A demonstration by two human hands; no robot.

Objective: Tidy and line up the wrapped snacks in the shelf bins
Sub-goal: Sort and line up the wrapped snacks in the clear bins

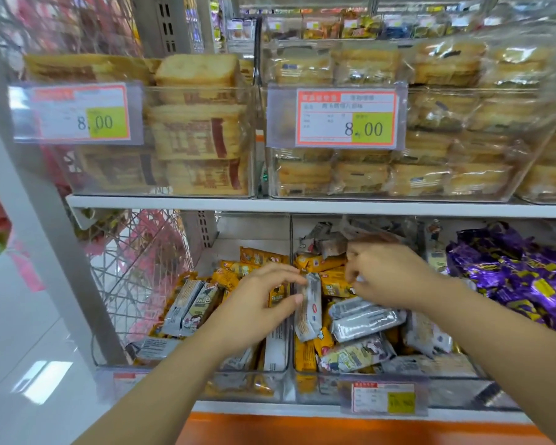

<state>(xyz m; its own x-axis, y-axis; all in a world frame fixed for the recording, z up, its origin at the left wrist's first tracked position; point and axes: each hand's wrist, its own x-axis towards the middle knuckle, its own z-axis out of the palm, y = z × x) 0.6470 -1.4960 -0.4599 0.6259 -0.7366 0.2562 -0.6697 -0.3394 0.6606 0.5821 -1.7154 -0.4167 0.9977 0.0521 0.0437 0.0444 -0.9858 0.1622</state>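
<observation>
Two clear shelf bins on the lower shelf hold mixed silver and orange wrapped snacks. My left hand (264,300) pinches a silver wrapped snack (308,311) upright between thumb and fingers, right over the divider (291,239) between the left bin (251,379) and the middle bin (450,385). My right hand (385,274) hovers over the middle bin with its fingers curled down among orange snacks (318,262); whether it grips one is unclear. Several silver snacks (366,321) lie jumbled below it.
Purple wrapped snacks (527,277) fill the bin to the right. The upper shelf (270,205) carries clear bins of packed bread (199,123) with price tags (345,118) reading 8.00. A white upright post (36,200) and wire rack (142,268) stand at left.
</observation>
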